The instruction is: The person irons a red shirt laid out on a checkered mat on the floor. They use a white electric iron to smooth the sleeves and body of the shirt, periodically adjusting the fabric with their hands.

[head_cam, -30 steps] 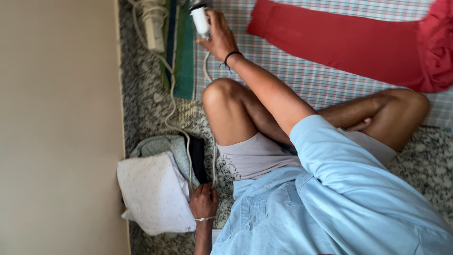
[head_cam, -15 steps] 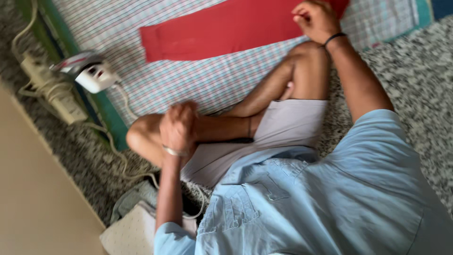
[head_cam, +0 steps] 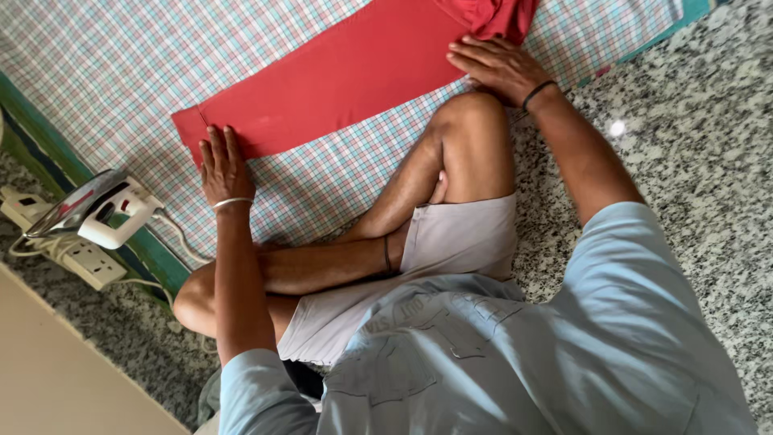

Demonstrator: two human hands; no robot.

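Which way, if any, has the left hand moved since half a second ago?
Yes. The left hand went from the crossed legs forward onto the end of the red cloth, which lies on the checked sheet.

Flat red cloth (head_cam: 338, 80) on checked sheet (head_cam: 121, 64)

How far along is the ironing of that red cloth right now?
Done: the red cloth lies spread flat on the checked sheet, with no creases showing on the flat part. In hand: left hand presses its near end, right hand the other end. Left: the iron stands aside by the power strip, untouched, and the bunched red fabric at the top is not yet flat.
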